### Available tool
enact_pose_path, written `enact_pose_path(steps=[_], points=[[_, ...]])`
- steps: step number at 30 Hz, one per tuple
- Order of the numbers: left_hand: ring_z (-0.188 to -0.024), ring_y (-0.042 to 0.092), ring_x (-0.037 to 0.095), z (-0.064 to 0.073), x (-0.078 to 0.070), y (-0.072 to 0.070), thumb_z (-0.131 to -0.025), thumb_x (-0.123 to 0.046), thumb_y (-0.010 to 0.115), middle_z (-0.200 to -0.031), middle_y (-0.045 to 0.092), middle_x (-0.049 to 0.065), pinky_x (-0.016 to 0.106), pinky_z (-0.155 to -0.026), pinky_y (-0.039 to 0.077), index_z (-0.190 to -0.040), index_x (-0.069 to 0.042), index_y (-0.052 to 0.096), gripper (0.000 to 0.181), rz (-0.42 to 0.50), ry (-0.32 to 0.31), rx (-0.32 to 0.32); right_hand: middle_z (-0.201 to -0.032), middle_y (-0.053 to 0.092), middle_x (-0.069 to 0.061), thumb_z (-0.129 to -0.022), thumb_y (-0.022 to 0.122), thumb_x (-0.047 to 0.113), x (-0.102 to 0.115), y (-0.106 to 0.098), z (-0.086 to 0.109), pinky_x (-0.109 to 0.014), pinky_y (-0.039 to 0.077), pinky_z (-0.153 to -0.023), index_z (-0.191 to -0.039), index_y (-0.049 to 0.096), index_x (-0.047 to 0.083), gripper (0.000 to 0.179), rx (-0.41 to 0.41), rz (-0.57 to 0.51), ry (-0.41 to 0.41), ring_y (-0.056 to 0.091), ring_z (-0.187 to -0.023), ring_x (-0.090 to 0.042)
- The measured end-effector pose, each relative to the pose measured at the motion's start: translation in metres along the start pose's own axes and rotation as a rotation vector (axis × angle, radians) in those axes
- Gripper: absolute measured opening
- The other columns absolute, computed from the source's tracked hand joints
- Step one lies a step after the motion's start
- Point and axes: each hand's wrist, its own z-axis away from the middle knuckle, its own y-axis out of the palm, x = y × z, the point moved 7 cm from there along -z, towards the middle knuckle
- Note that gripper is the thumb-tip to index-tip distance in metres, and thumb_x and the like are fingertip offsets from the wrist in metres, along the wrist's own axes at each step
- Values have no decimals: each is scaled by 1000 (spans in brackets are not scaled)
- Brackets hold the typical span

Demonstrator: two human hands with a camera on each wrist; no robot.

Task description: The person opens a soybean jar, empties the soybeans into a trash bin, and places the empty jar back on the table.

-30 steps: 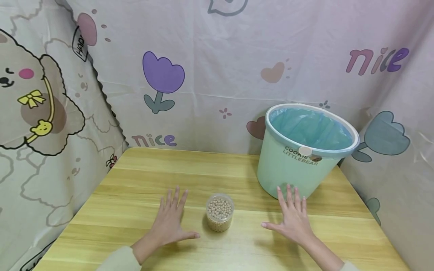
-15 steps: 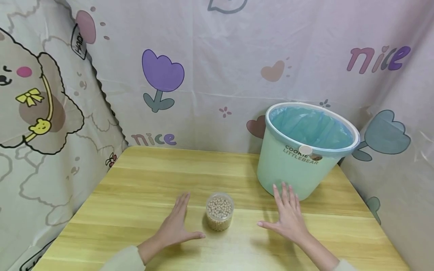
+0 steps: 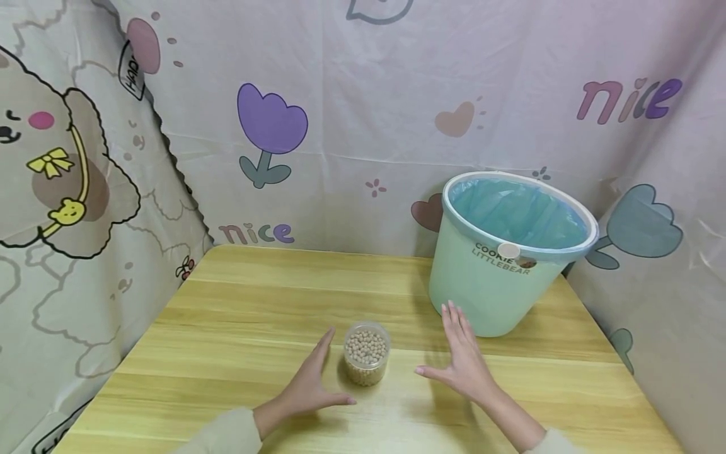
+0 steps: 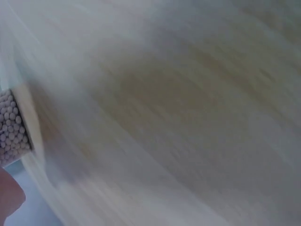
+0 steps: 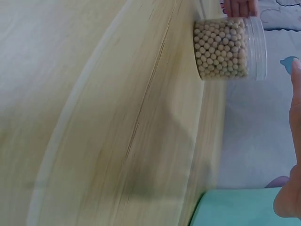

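A clear plastic jar (image 3: 365, 366) full of small round beige beads stands upright on the wooden table, with no lid seen on it. To its left my left hand (image 3: 306, 384) is held with thumb and fingers spread apart, close to the jar but not touching it. On the other side, farther off, my right hand (image 3: 465, 366) has its fingers straight and its thumb pointing toward the jar. The right wrist view shows the jar (image 5: 221, 49) sideways, with the left hand's fingers (image 5: 240, 7) beyond it. Only a corner of the jar (image 4: 10, 125) enters the left wrist view.
A mint-green trash bin (image 3: 482, 284) with a blue bag liner stands at the back right of the table, just behind the right hand. Printed cloth (image 3: 363, 126) hangs behind the wooden table (image 3: 255, 296) and along both sides.
Both hands have moved inward toward the jar, the left one rightward and the right one leftward, turning their palms to face it. The jar and bin stay in place.
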Motion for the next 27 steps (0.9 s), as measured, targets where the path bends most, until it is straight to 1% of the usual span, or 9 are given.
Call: enact_pose_path(steps=[3,4,5,8,12,15,20,23,27], points=[[-138,17,46,-2,2,4,-58,-37,86,-153,13,24,64,-108,22,-148,-1,9,123,25,-9,-31,-155,10,-19,-61,78,52,4,6,-3,-53,8,-117,-149,10,4,120,17,-59,-2,12,-140,-43],[-137,19,47,-3,3,5,-58,-37,86,-152,14,24,64,-107,23,-148,-1,10,123,31,-13,-42,-155,9,-19,-61,78,50,5,7,-4,-56,12,-115,-148,11,3,120,18,-68,-4,13,-139,-44],[-136,21,48,-4,4,6,-57,-36,86,-152,15,25,64,-106,24,-147,-1,11,122,40,-13,-49,-155,9,-18,-61,79,48,7,9,-5,-62,17,-111,-148,11,2,120,23,-83,0,13,-139,-44],[-134,24,50,-8,4,9,-58,-34,86,-151,16,26,63,-105,28,-147,0,12,120,71,-12,-60,-155,8,-18,-62,80,43,11,14,-8,-64,20,-109,-147,12,-1,117,28,-132,-6,14,-138,-46],[-134,24,49,-12,5,14,-59,-32,86,-151,18,25,63,-106,27,-146,0,15,117,113,-17,-73,-155,7,-17,-65,80,39,15,20,-12,-65,22,-106,-148,11,1,115,48,-222,1,16,-138,-46],[-135,26,47,-15,5,17,-59,-30,87,-149,22,26,63,-107,26,-145,2,16,116,142,-8,-82,-155,9,-17,-66,80,36,20,25,-14,-65,23,-106,-148,11,2,112,71,-279,1,17,-138,-45],[-132,33,43,-21,4,22,-59,-28,87,-146,29,25,61,-108,27,-145,4,15,117,201,18,-87,-152,18,-19,-66,81,30,30,33,-19,-64,26,-105,-146,18,-1,107,81,-311,-43,23,-136,-45],[-130,38,39,-25,3,25,-59,-26,87,-145,34,21,57,-108,31,-144,2,17,114,224,44,-81,-150,21,-22,-66,82,28,36,38,-23,-64,26,-105,-145,21,-2,104,93,-343,-66,26,-135,-46],[-126,45,33,-27,2,29,-57,-23,88,-141,41,15,53,-106,37,-144,-3,23,110,257,57,-87,-149,23,-24,-65,82,29,42,47,-27,-63,26,-107,-144,24,-2,103,143,-401,-58,26,-135,-45]])
